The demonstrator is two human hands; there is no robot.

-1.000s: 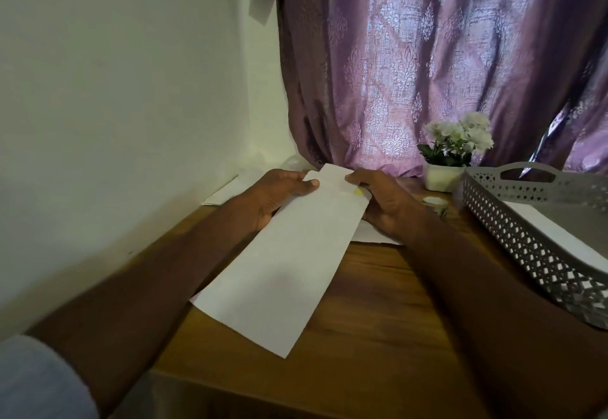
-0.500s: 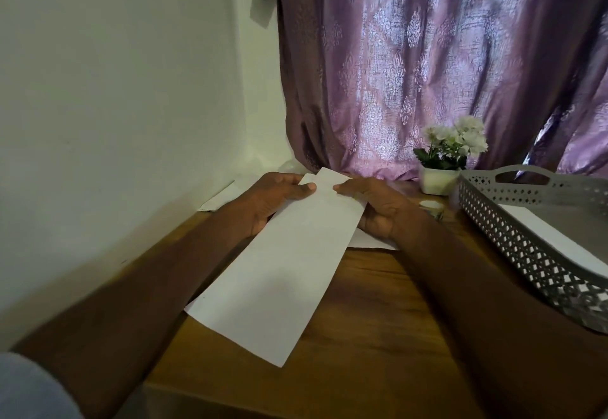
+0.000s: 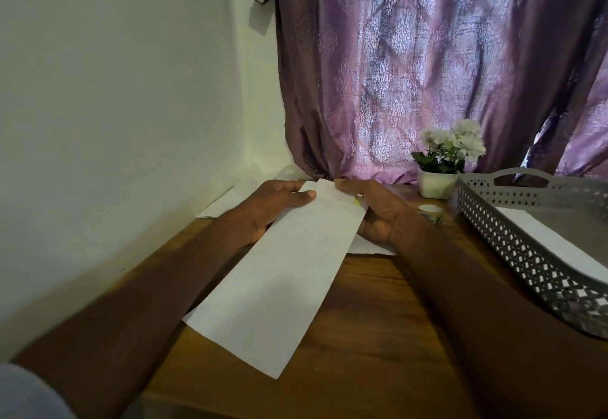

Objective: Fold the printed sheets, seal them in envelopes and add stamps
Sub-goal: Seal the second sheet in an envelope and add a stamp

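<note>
A long white envelope (image 3: 279, 274) lies slanted across the wooden table (image 3: 362, 336), its near end toward the person and its far end up between both hands. The left hand (image 3: 276, 204) grips the far left edge of the envelope, with the thumb lying flat on top of the paper and the other fingers curled beneath it, out of sight. The right hand (image 3: 378, 211) holds the far right corner, its fingertips pinching the top edge of the paper where a small flap or inner sheet sticks up just past the envelope's end; a tiny yellow mark shows on the paper beside these fingers, too small to tell what it is. Under the right hand another white sheet (image 3: 368, 247) lies flat on the table, partly covered by the envelope. More white paper (image 3: 223, 203) lies by the wall behind the left hand. To the right, a grey latticed tray (image 3: 513, 247) sits at the table's edge with a white sheet (image 3: 566, 247) inside it. Between the tray and the right hand stands a small round pot (image 3: 429, 213) with a pale lid. Behind that, a white planter of pale flowers (image 3: 447, 158) stands against a purple patterned curtain (image 3: 427, 66).
</note>
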